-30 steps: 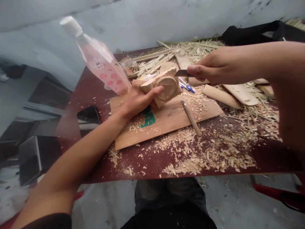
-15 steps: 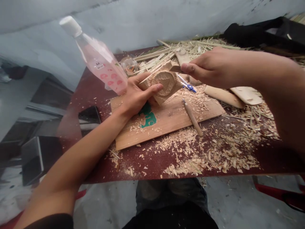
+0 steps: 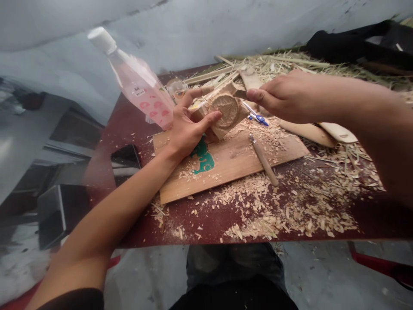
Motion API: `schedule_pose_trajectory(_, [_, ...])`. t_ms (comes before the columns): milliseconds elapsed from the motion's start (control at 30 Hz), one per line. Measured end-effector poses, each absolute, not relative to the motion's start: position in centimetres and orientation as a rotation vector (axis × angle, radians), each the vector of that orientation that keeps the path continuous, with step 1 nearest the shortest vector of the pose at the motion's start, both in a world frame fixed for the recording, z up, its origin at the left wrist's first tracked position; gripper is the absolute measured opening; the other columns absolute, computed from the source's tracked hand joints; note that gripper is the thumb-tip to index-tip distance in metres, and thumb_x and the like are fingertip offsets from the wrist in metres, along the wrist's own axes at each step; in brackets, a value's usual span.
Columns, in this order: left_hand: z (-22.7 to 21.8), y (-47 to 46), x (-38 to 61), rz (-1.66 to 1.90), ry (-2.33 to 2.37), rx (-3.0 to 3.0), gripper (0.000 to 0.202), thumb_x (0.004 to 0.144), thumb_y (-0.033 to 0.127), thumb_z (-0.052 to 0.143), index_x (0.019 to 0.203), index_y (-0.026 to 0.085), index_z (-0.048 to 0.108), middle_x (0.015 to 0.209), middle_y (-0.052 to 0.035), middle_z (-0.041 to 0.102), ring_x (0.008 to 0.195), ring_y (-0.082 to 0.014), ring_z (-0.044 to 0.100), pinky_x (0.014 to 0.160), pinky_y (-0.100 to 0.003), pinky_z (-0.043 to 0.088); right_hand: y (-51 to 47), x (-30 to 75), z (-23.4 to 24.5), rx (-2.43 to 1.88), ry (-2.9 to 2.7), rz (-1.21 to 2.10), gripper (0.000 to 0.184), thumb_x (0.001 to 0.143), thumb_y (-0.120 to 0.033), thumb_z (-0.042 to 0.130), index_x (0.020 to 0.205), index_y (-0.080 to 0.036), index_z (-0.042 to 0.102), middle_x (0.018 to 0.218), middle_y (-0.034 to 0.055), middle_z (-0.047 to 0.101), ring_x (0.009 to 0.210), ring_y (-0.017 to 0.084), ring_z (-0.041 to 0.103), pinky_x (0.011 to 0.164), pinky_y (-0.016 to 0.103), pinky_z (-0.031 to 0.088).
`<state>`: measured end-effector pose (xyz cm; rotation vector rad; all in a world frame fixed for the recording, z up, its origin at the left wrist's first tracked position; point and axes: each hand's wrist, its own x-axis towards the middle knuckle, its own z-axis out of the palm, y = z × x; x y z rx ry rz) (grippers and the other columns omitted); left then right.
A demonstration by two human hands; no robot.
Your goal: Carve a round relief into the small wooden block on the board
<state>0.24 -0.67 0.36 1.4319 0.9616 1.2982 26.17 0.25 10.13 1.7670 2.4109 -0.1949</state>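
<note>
My left hand (image 3: 190, 125) grips a pale wooden block (image 3: 224, 110) with a round shape carved in its face. The thumb presses on the front of the block, and the index finger is raised along its top edge. My right hand (image 3: 274, 97) is closed around a knife (image 3: 240, 93), its blade against the block's upper right corner; the handle is hidden in the fist. Below the block lies a wooden board (image 3: 226, 165) with a green figure (image 3: 204, 157) on it. A carving tool with a wooden handle (image 3: 264, 163) rests across the board's front edge.
Wood shavings (image 3: 290, 215) cover much of the dark red table (image 3: 200, 224). A pink-labelled bottle (image 3: 138, 86) stands at the left, with a dark phone-like object (image 3: 126, 161) nearer me. A blue compass (image 3: 258, 118), flat wooden pieces (image 3: 309, 132) and bamboo strips (image 3: 284, 62) lie behind.
The left index finger has lifted from behind the block to above its top edge. The whole view has shifted slightly; the knife blade stays at the block's corner.
</note>
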Motion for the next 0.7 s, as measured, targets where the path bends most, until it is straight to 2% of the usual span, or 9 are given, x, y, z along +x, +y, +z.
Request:
schedule_pose_trajectory(133, [-0.1,0.1,0.3,1.381,0.918,1.425,0.075,0.066,0.061,0.112,0.129,0.038,0.077,0.104,0.0044,0.091,0.129,-0.0376,0.082,0.100,-0.059,0.076,0.3,26.3,10.2,1.782,2.365,-0.200,0.102,0.118,-0.085,0.013,0.128,-0.010,0.082,0.130,0.0254,0.079,0.127,0.040,0.075,0.108,0.057,0.056])
schedule_pose_trajectory(200, [-0.8,0.9,0.0,1.382,0.898,1.416,0.074,0.070,0.060,0.109,0.133,0.040,0.076,0.115,0.0053,0.091,0.134,-0.0392,0.081,0.110,-0.067,0.073,0.4,26.3,10.4,1.749,2.356,-0.216,0.101,0.119,-0.082,0.014,0.124,-0.008,0.082,0.128,0.0247,0.080,0.125,0.038,0.075,0.108,0.056,0.055])
schedule_pose_trajectory(300, [-2.0,2.0,-0.5,1.336,0.846,1.414,0.092,0.074,0.060,0.105,0.155,0.043,0.065,0.131,0.0055,0.089,0.150,-0.0429,0.072,0.123,-0.076,0.064,0.4,26.2,10.5,1.766,2.391,-0.234,0.094,0.120,-0.080,0.017,0.118,-0.011,0.081,0.119,0.0218,0.080,0.120,0.037,0.075,0.103,0.052,0.055])
schedule_pose_trajectory(400, [-2.9,3.0,-0.9,1.281,0.746,1.443,0.120,0.075,0.062,0.102,0.176,0.050,0.039,0.147,0.0092,0.084,0.169,-0.0444,0.054,0.137,-0.082,0.050,0.3,26.0,10.4,1.796,2.428,-0.274,0.086,0.119,-0.080,0.020,0.106,-0.017,0.077,0.106,0.0192,0.078,0.106,0.033,0.074,0.095,0.047,0.054])
schedule_pose_trajectory(467, [-3.0,3.2,-1.1,1.257,0.715,1.450,0.131,0.072,0.060,0.104,0.181,0.051,0.030,0.152,0.0095,0.081,0.169,-0.0453,0.054,0.140,-0.082,0.047,0.2,25.9,10.3,1.817,2.446,-0.327,0.080,0.118,-0.080,0.024,0.101,-0.020,0.074,0.101,0.0172,0.076,0.095,0.031,0.071,0.092,0.045,0.051])
schedule_pose_trajectory(600, [-1.8,2.4,-1.1,1.202,0.763,1.462,0.129,0.063,0.050,0.113,0.173,0.046,0.047,0.144,0.0035,0.085,0.150,-0.0442,0.071,0.131,-0.077,0.061,0.0,25.6,10.0,1.788,2.513,-0.313,0.075,0.120,-0.075,0.026,0.103,-0.020,0.074,0.098,0.0158,0.074,0.088,0.028,0.065,0.087,0.043,0.046])
schedule_pose_trajectory(700, [-0.2,1.1,-0.8,1.106,0.780,1.452,0.133,0.062,0.046,0.115,0.175,0.042,0.046,0.144,-0.0018,0.085,0.143,-0.0431,0.076,0.126,-0.073,0.065,-0.4,25.1,9.8,1.708,2.583,-0.267,0.075,0.122,-0.067,0.024,0.108,-0.016,0.077,0.099,0.0193,0.074,0.093,0.030,0.064,0.089,0.044,0.044])
